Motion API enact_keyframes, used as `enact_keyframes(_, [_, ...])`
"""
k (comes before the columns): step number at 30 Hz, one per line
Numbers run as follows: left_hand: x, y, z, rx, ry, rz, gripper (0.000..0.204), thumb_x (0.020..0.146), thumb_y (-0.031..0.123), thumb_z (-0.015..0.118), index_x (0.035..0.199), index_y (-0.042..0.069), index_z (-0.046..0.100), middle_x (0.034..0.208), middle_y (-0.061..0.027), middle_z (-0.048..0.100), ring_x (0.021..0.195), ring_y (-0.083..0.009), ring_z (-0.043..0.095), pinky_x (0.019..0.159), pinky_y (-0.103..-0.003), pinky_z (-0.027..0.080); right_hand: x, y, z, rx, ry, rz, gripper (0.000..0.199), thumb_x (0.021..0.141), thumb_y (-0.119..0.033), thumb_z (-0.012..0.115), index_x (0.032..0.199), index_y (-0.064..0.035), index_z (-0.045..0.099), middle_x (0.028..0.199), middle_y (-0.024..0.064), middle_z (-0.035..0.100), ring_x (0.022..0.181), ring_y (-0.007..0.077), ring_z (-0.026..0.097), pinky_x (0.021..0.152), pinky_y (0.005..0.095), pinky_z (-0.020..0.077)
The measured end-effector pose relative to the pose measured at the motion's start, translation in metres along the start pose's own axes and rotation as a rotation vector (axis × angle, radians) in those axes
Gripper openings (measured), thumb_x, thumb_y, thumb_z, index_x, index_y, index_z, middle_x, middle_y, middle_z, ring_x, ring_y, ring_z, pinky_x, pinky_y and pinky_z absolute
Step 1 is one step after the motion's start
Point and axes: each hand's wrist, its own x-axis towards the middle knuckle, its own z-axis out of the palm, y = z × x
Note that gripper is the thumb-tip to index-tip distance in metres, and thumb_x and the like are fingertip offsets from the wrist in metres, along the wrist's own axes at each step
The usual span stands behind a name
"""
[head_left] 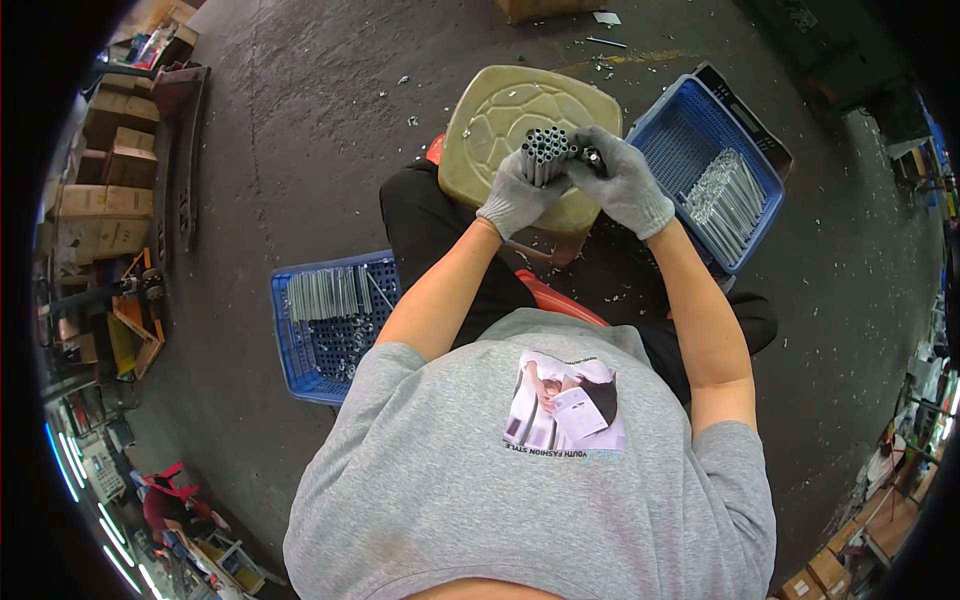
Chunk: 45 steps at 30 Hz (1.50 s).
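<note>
Upright in my gloved left hand is a bundle of thin metal tubes, their open round ends facing up. My left fingers are wrapped round the bundle, over a pale yellow plastic stool. Right beside the tubes, my gloved right hand is closed, its fingertips close against the bundle. A small dark piece with a shiny end shows between the right fingers; its kind cannot be made out. Both gloves are grey.
A blue basket on the right holds many metal tubes. Another blue basket, on the left, holds a row of tubes and small loose bits. Scraps litter the dark floor. Cardboard boxes stand far left.
</note>
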Motion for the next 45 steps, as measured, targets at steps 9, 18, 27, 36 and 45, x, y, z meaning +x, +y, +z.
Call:
enact_keyframes(9, [0.0, -0.002, 0.003, 0.158, 0.065, 0.02, 0.025, 0.075, 0.005, 0.069, 0.1, 0.008, 0.071, 0.088, -0.0016, 0.072, 0.076, -0.014, 0.065, 0.071, -0.026, 0.05, 0.002, 0.018, -0.007, -0.147, 0.162, -0.283, 0.032, 0.075, 0.001, 0.061, 0.106, -0.0036, 0.055, 0.091, 0.0083, 0.062, 0.068, 0.018, 0.055, 0.062, 0.0303, 0.0463])
enact_keyframes(18, [0.004, 0.031, 0.006, -0.121, 0.025, -0.196, 0.021, 0.081, -0.006, 0.065, 0.101, 0.0, 0.066, 0.089, -0.0034, 0.068, 0.071, -0.0091, 0.061, 0.068, -0.021, 0.048, -0.038, 0.057, -0.162, -0.668, 0.319, -0.035, 0.025, 0.079, 0.002, 0.059, 0.104, 0.0014, 0.056, 0.084, 0.011, 0.062, 0.065, 0.0183, 0.057, 0.06, 0.0263, 0.0532])
enact_keyframes(27, [0.001, 0.048, 0.007, -0.077, 0.07, -0.327, 0.023, 0.08, -0.007, 0.065, 0.102, 0.001, 0.063, 0.09, -0.0052, 0.067, 0.071, -0.011, 0.061, 0.068, -0.022, 0.05, -0.124, 0.227, -0.234, -1.01, -0.041, 0.629, 0.022, 0.085, -0.008, 0.05, 0.104, 0.0025, 0.054, 0.098, 0.0222, 0.063, 0.086, 0.0391, 0.063, 0.08, 0.0452, 0.0517])
enact_keyframes(36, [-0.004, 0.045, 0.0, 0.004, 0.07, -0.396, 0.025, 0.082, -0.003, 0.062, 0.106, 0.0, 0.058, 0.098, -0.0084, 0.067, 0.082, -0.0156, 0.062, 0.081, -0.026, 0.05, -0.144, 0.373, -0.218, -0.606, 0.079, 1.132, 0.038, 0.088, -0.023, 0.035, 0.096, 0.0011, 0.064, 0.108, 0.0238, 0.066, 0.098, 0.045, 0.061, 0.088, 0.0508, 0.0466])
enact_keyframes(45, [-0.002, 0.031, 0.0, 0.095, -0.074, -0.291, 0.022, 0.079, -0.007, 0.065, 0.1, 0.002, 0.065, 0.094, -0.0043, 0.069, 0.081, -0.0119, 0.065, 0.076, -0.023, 0.052, -0.166, 0.355, -0.242, -1.021, -0.089, 0.806, 0.023, 0.081, -0.017, 0.064, 0.091, 0.0039, 0.066, 0.089, 0.0237, 0.066, 0.083, 0.0444, 0.063, 0.078, 0.0468, 0.0516])
